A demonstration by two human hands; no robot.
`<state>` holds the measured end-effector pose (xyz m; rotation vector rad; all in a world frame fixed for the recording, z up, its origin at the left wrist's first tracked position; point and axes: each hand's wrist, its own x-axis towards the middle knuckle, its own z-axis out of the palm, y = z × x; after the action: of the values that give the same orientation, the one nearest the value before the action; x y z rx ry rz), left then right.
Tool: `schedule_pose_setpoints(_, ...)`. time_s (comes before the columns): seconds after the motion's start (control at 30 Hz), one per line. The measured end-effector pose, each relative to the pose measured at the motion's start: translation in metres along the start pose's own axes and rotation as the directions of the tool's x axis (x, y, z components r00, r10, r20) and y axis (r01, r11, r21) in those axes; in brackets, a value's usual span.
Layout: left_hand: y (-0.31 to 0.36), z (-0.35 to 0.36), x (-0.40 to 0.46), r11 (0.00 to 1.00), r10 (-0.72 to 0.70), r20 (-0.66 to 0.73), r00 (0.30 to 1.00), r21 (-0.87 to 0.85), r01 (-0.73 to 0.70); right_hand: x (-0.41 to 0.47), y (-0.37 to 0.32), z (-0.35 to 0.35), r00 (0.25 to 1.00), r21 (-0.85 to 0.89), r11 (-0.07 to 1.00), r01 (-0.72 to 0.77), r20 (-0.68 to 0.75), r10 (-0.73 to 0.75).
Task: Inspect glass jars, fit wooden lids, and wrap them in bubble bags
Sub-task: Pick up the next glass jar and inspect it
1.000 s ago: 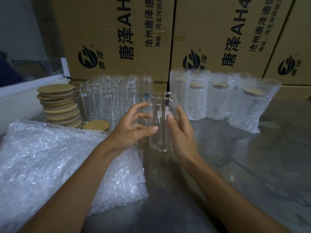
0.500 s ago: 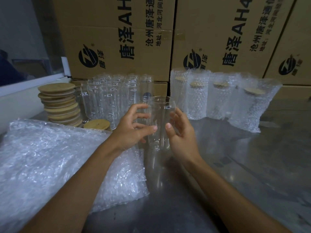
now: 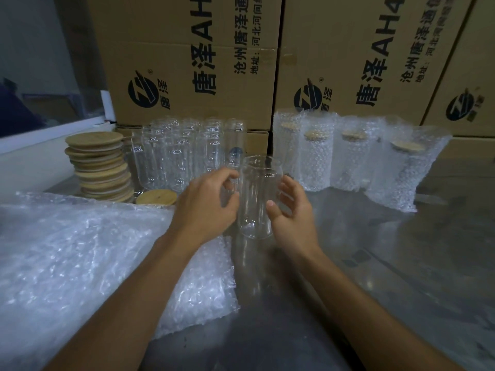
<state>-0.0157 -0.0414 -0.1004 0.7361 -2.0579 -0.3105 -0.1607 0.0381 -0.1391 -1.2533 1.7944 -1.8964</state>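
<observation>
While cartons wall off the back of the table, everything else is placed around the jar held upright at the middle. Left of the jar lies a heap of bubble bags; behind it stand bare jars, wrapped jars behind and to its right (finished work, I judge). Lids are stacked far left, within reach. Left hand and right hand curl round the jar's sides, likely for inspection.

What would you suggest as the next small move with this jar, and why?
Probably reach the left hand to the loose wooden lid just beside it: the glass jar between both hands stands upright on the table, mouth open and lidless, while the wrapped jars already carry lids.
</observation>
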Motion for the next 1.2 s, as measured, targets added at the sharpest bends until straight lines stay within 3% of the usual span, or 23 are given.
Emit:
schedule_pose_setpoints(0.1,0.008,-0.015,0.004,0.959,0.100,-0.145,0.984,0.277,-0.057,0.000,-0.005,-0.003,0.997,0.019,0.999,-0.026,-0.065,0.027)
schedule_pose_setpoints(0.17,0.009,-0.024,0.005,0.914,0.003,-0.143,0.990,0.401,0.055,0.001,-0.008,-0.005,0.994,0.042,0.998,-0.040,-0.096,0.044)
schedule_pose_setpoints(0.27,0.003,-0.031,0.005,0.786,-0.267,-0.099,0.959,0.554,0.276,0.001,-0.012,-0.006,0.992,0.071,0.997,-0.034,-0.122,0.043)
schedule_pose_setpoints(0.33,0.000,-0.031,0.002,0.719,-0.403,-0.076,0.912,0.589,0.367,0.000,-0.013,-0.006,0.992,0.066,0.998,-0.025,-0.121,0.032)
schedule_pose_setpoints(0.43,-0.003,-0.029,0.000,0.676,-0.490,-0.068,0.869,0.599,0.428,0.000,-0.012,-0.006,0.991,0.068,0.998,-0.014,-0.132,0.023)
schedule_pose_setpoints(0.73,0.000,-0.029,-0.002,0.689,-0.433,-0.151,0.889,0.580,0.434,-0.001,-0.016,-0.006,0.986,0.094,0.995,0.030,-0.168,-0.014)
schedule_pose_setpoints(0.9,0.001,-0.027,-0.002,0.749,-0.280,-0.194,0.940,0.569,0.340,-0.002,-0.019,-0.007,0.980,0.104,0.991,0.082,-0.190,-0.061)
schedule_pose_setpoints(1.0,0.004,-0.025,-0.002,0.864,-0.044,-0.239,0.970,0.479,0.158,-0.003,-0.021,-0.007,0.972,0.089,0.989,0.122,-0.212,-0.101)
schedule_pose_setpoints(1.07,0.009,-0.026,-0.002,0.904,0.146,-0.260,0.955,0.428,-0.022,-0.005,-0.023,-0.007,0.966,0.083,0.984,0.159,-0.220,-0.137)
schedule_pose_setpoints(1.2,0.015,-0.024,-0.001,0.872,0.417,-0.281,0.864,0.392,-0.293,-0.010,-0.027,-0.006,0.936,0.016,0.957,0.289,-0.215,-0.279)
